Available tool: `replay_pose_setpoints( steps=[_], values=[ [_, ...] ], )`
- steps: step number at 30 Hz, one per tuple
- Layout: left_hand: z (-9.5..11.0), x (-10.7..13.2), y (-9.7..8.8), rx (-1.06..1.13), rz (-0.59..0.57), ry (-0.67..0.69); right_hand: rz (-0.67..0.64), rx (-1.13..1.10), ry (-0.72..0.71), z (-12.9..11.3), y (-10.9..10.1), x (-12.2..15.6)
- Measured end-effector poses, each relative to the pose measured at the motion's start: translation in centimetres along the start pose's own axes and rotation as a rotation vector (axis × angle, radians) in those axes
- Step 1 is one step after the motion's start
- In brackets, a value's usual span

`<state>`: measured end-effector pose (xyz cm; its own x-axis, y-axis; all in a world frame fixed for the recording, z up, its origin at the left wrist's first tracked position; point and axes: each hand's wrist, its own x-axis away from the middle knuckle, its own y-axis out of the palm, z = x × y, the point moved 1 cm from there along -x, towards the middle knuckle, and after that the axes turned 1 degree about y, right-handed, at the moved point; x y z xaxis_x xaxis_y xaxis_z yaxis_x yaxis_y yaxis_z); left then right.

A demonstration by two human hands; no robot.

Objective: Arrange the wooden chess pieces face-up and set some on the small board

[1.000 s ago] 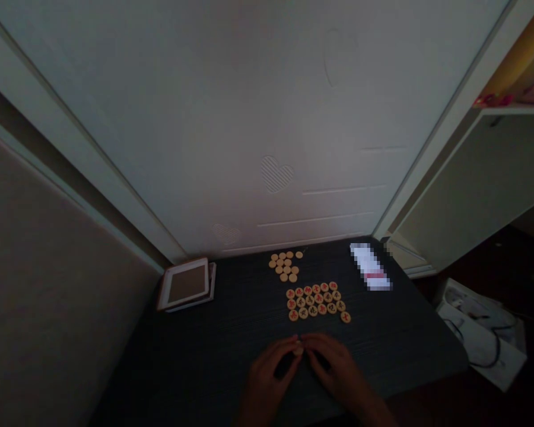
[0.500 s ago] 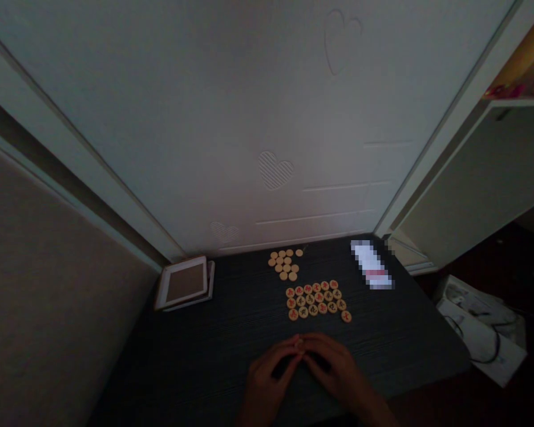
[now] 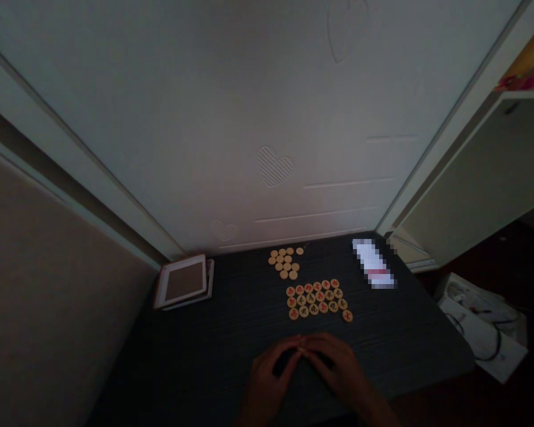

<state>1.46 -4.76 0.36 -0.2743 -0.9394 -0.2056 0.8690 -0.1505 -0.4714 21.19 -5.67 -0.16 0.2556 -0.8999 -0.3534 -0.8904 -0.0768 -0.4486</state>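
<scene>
My left hand [image 3: 271, 370] and my right hand [image 3: 338, 367] rest on the near part of a dark table [image 3: 231, 332], fingertips meeting. Both are curled, and between the fingertips they pinch a small tan round piece [image 3: 301, 341]. Just beyond the hands lie several round wooden pieces with red and dark marks [image 3: 318, 299], set in rows face up. Farther back is a cluster of several plain tan round pieces [image 3: 285, 263], close to the wall.
A shallow white-rimmed box [image 3: 184, 281] lies at the table's back left corner. A blurred white and red item [image 3: 374, 264] lies at the back right. A white wall panel [image 3: 267, 118] rises behind. Cables and white packaging [image 3: 480, 323] sit on the floor to the right.
The hands have stayed together at the near table edge, with only small finger movement around the piece. The view has tilted slightly.
</scene>
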Motion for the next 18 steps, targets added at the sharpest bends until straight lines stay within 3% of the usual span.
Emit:
replay_pose_setpoints(
  steps=[9, 18],
  values=[
    [0.24, 0.13, 0.14, -0.067, 0.0, -0.063, 0.04, 0.146, 0.064, 0.81, 0.36, 0.78],
    [0.74, -0.38, 0.17, 0.001, 0.005, -0.108, -0.021, 0.119, 0.043, 0.07, 0.07, 0.45]
  ],
)
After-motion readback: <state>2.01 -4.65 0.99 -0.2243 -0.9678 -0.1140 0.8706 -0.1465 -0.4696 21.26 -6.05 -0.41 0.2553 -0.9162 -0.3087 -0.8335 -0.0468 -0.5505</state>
